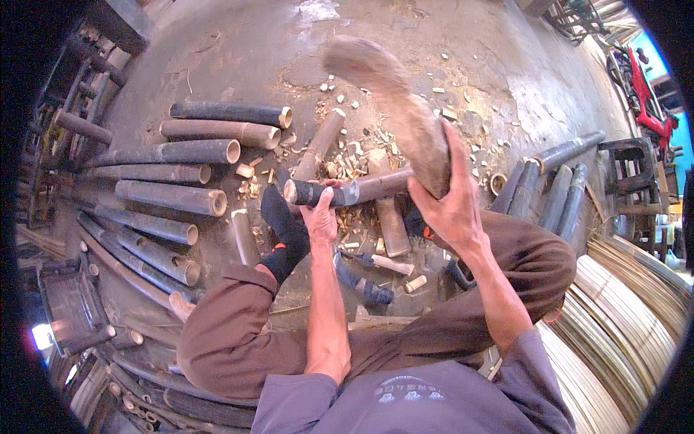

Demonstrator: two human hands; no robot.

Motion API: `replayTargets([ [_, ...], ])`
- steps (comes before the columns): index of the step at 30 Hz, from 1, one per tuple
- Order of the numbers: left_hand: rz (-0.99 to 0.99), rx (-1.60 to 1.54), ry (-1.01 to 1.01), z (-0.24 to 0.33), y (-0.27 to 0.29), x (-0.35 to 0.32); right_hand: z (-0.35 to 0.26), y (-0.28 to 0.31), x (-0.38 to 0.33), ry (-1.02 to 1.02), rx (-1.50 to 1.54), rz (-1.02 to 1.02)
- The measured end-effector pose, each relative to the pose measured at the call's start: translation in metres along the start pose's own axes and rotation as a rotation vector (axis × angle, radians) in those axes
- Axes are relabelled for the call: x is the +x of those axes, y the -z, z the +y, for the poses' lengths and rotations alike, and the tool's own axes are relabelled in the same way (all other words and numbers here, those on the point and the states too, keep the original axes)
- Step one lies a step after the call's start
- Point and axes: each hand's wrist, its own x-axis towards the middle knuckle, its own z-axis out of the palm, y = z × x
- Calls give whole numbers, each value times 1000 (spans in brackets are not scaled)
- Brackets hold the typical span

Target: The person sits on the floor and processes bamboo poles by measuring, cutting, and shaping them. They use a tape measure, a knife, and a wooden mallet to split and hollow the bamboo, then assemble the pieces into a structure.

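Observation:
My left hand (322, 219) grips a brown bamboo tube (383, 184) near its left end, where a black wrapping (312, 193) goes round it. The tube lies nearly level in front of me, its cut end pointing left. In my right hand (454, 210) is a thick, bent brown piece of wood (416, 119), smeared by motion. It rises up and to the left from between my thumb and fingers, close to the tube's right end; whether the two touch I cannot tell. Beneath them, a short upright-looking bamboo piece (391, 226) is partly covered by the tube.
Several cut bamboo tubes (199, 152) lie side by side on my left; more dark tubes (557, 192) rest on the right. Wood chips (354, 148) litter the floor between my legs. Bundled pale strips (600, 325) lie at right, near a dark stool (636, 170).

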Motion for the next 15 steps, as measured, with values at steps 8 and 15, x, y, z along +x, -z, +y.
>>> replayTargets([
  [8,18,-22,-26,-13,17,-4,-35,-24,-2,67,32,-129],
  [15,27,46,-40,-9,8,-6,-34,-27,-9,60,-6,-109],
])
